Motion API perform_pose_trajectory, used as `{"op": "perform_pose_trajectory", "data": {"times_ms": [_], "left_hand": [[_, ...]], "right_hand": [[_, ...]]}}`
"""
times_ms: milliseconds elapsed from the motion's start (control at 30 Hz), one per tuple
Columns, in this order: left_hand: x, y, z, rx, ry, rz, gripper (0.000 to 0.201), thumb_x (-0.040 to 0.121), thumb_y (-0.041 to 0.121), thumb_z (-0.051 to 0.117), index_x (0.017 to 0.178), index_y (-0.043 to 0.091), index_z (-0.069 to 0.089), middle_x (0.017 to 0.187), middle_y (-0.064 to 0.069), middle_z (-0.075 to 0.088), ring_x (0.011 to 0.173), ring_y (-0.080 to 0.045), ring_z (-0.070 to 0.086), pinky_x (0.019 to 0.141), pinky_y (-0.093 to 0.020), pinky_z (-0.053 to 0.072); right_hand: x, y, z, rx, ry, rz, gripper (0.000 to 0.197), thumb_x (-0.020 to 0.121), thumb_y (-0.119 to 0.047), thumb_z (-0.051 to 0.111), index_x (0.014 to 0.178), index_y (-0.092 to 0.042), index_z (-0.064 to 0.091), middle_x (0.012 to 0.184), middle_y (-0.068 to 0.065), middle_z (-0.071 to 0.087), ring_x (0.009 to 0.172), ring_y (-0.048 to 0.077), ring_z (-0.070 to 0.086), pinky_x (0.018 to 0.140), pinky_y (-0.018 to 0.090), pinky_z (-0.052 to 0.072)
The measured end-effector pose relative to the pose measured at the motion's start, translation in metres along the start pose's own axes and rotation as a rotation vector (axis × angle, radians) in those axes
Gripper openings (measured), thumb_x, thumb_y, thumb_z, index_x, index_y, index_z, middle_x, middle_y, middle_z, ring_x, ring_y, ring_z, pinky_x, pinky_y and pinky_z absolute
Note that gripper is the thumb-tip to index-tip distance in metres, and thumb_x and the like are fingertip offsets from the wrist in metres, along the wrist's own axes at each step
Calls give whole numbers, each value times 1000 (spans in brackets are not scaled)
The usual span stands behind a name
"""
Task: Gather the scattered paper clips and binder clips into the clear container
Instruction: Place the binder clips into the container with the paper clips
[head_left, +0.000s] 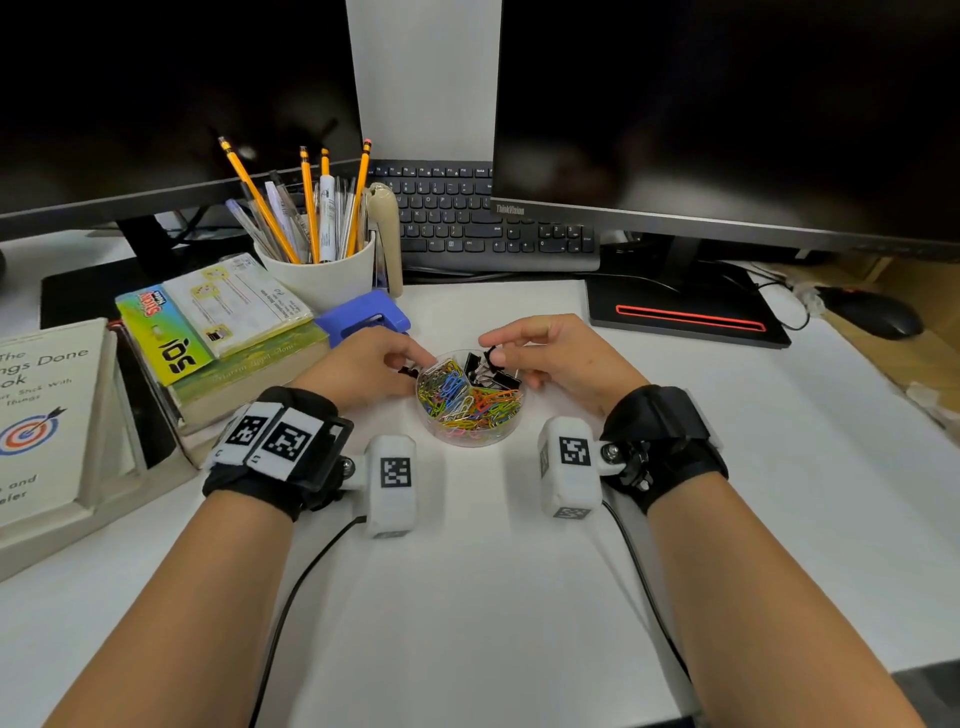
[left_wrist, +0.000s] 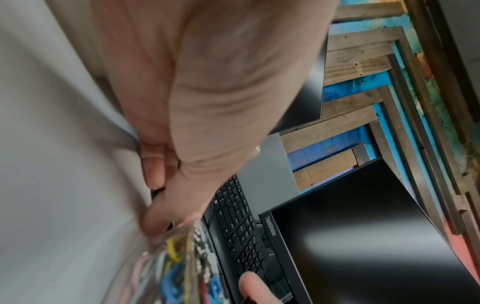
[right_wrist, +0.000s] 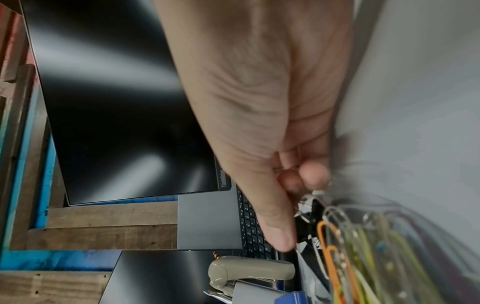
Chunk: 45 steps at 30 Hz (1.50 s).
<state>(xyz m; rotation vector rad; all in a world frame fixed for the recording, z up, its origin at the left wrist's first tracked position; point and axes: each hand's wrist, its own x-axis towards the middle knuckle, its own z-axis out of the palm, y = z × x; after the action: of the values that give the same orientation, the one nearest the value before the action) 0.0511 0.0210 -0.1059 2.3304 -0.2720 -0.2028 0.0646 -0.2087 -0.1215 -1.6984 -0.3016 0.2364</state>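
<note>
A clear round container sits on the white desk between my hands. It holds many coloured paper clips, with black binder clips at the back. My left hand pinches a small black binder clip just outside the container's left rim. In the left wrist view, that clip is a dark sliver between thumb and finger, beside the container. My right hand pinches another black binder clip above the container's back edge. The right wrist view shows this clip under the thumb, beside the container.
A blue hole punch lies just behind my left hand. A white cup of pencils and a beige stapler stand further back. Stacked books lie left. A keyboard, monitor base and mouse are behind.
</note>
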Motion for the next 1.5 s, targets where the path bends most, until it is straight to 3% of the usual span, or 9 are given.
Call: {"op": "perform_pose_trajectory", "data": {"times_ms": [133,267,433,533,733,1000,1167,1300,1500], "left_hand": [[0,-2,-1,-17,41,-3,19,83,5,68,86,24,66,73,11,59,67,-2,52,68,-9,39],[4,-5,1,-27,76,5,17,87,3,62,93,19,64,89,1,63,74,-6,53,74,-9,41],[5,5,-2,-361,250,80,19,90,1,57,102,15,61,91,5,59,81,-3,54,74,-8,44],[3,19,1,-383,123,160,27,89,0,59,90,26,61,90,6,59,84,-4,56,82,-15,46],[4,44,12,12,-86,293,23,87,3,63,96,24,64,93,4,59,82,-7,53,82,-16,45],[1,45,0,260,-60,84,24,88,22,63,111,26,61,113,4,52,110,-15,54,91,-26,42],[-9,52,6,185,-209,-12,64,82,50,62,138,29,40,140,8,46,130,-11,45,110,-31,38],[-12,59,18,310,-378,37,69,78,46,70,135,23,38,131,1,45,124,-16,45,108,-34,40],[-7,48,19,459,-459,24,99,80,58,60,152,28,-2,160,2,2,149,-15,-4,122,-41,11]], "right_hand": [[-1,-2,-2,49,-14,-8,16,84,-1,66,96,-9,72,66,-4,65,52,7,48,54,15,42],[0,-2,-4,184,15,-29,20,85,5,62,96,-8,69,74,0,70,60,7,56,59,14,48],[1,-1,-1,127,12,-1,19,84,0,66,98,-12,70,87,11,72,65,15,53,54,17,40],[2,3,-3,85,17,8,19,82,-1,68,95,-15,72,80,6,70,62,12,47,54,21,32],[1,-1,-1,116,-20,15,22,84,6,61,99,-9,68,78,0,70,57,5,54,52,16,41],[3,0,-3,97,-26,61,26,84,13,56,100,-6,65,76,3,60,56,6,53,55,15,45],[2,0,-6,97,-54,40,25,85,10,58,96,-10,67,76,2,64,66,11,56,66,22,45],[-1,-1,-6,50,-106,34,16,83,3,66,94,-8,70,76,2,63,68,10,58,68,19,49],[-2,-1,-8,90,-90,56,8,82,-1,68,87,-7,68,64,-5,68,56,6,53,54,15,44]]}}
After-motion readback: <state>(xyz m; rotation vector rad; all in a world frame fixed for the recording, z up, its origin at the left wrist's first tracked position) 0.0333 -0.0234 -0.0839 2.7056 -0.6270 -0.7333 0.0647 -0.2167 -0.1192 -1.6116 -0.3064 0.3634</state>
